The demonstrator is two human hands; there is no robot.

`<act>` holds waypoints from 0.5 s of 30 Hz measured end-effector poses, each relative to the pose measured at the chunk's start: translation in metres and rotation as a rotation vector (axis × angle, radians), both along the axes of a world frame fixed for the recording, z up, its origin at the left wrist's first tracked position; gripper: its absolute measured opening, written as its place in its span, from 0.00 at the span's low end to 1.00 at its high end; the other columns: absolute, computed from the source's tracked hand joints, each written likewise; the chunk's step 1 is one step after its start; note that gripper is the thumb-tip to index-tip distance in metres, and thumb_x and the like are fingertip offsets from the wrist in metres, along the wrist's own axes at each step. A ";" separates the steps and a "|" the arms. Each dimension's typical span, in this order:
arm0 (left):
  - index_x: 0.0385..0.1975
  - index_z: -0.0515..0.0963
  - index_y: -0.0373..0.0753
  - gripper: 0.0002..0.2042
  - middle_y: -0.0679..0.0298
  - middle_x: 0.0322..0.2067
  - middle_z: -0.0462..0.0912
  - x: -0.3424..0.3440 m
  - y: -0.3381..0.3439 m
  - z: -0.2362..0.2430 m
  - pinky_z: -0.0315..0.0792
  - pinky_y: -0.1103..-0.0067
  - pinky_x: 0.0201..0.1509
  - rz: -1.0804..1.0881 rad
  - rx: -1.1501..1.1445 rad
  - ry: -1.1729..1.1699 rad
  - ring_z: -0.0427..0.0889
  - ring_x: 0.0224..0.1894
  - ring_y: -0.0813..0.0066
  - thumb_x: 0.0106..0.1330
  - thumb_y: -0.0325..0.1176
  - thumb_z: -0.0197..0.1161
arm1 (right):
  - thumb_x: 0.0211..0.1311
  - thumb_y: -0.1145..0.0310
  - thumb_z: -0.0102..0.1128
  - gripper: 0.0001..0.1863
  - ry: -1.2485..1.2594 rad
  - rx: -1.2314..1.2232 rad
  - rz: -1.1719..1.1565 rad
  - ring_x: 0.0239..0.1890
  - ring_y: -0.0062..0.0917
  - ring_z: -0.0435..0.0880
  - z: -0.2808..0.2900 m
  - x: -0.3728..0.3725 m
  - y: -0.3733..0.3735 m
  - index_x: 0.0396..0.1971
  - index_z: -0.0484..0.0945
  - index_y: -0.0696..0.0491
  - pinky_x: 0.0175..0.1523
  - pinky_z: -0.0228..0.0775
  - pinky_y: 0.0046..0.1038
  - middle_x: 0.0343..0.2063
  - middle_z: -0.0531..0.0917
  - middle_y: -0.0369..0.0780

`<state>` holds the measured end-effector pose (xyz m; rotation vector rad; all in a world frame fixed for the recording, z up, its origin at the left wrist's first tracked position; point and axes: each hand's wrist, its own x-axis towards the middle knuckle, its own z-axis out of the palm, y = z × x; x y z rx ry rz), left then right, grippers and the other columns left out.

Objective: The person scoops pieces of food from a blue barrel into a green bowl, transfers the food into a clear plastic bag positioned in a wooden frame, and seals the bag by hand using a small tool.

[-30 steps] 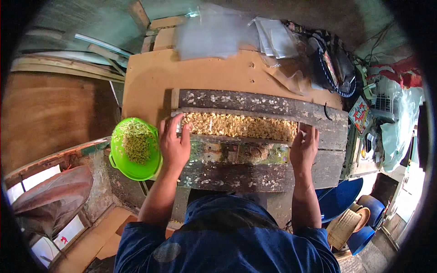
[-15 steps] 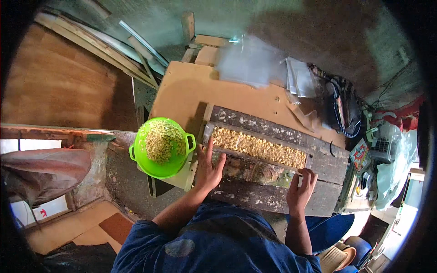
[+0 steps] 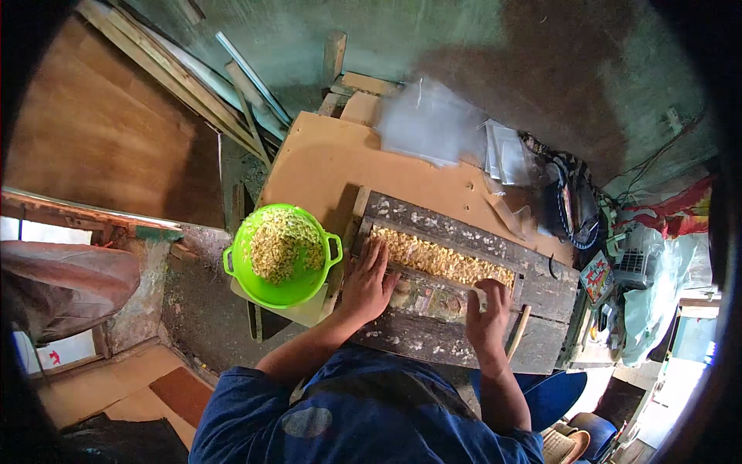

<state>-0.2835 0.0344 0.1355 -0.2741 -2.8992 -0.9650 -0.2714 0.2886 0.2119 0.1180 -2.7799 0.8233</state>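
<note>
A long narrow wooden trough (image 3: 516,288), set among dark worn boards, holds a layer of pale yellow bits like split beans (image 3: 433,257). My left hand (image 3: 368,288) lies over the trough's left end, fingers stretched onto the bits and thumb apart. At the right end is my right hand (image 3: 488,321), its bent fingers at the bits and near edge, thumb apart, nothing seen in its grasp. A thin wooden stick (image 3: 518,332) rests on the boards just right of that hand. Left of the trough, a bright green two-handled colander-like bowl (image 3: 286,292) holds more of the same bits.
The boards lie on a tan tabletop (image 3: 317,155). Clear plastic sheets or bags (image 3: 433,124) are at its far side, with a dark patterned bag (image 3: 576,185) at the far right. Planks (image 3: 174,73) lean at the left. A blue tub (image 3: 541,398) stands below right.
My right hand has shifted left and farther over the bits; the stick beside it now shows on the boards. My left hand has moved slightly right, onto the trough's end. The view has tilted slightly.
</note>
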 end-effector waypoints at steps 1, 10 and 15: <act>0.69 0.56 0.31 0.33 0.49 0.70 0.57 -0.001 -0.001 0.003 0.43 0.45 0.71 -0.012 -0.051 -0.026 0.54 0.73 0.50 0.70 0.44 0.55 | 0.55 0.77 0.62 0.10 -0.017 -0.028 0.070 0.45 0.42 0.78 -0.001 -0.007 -0.007 0.38 0.77 0.57 0.49 0.70 0.39 0.39 0.80 0.46; 0.67 0.62 0.35 0.30 0.52 0.66 0.64 0.004 -0.015 0.021 0.45 0.42 0.69 -0.132 -0.155 0.002 0.57 0.71 0.46 0.69 0.46 0.54 | 0.64 0.55 0.56 0.25 -0.114 0.102 0.588 0.62 0.42 0.69 -0.013 -0.075 -0.102 0.56 0.73 0.53 0.63 0.60 0.45 0.58 0.74 0.46; 0.65 0.64 0.34 0.29 0.45 0.66 0.63 0.011 -0.031 0.022 0.49 0.51 0.72 -0.176 -0.007 -0.066 0.57 0.70 0.43 0.65 0.36 0.59 | 0.69 0.49 0.46 0.26 -0.154 0.283 0.732 0.68 0.40 0.63 -0.041 -0.083 -0.110 0.59 0.73 0.49 0.71 0.50 0.49 0.61 0.72 0.42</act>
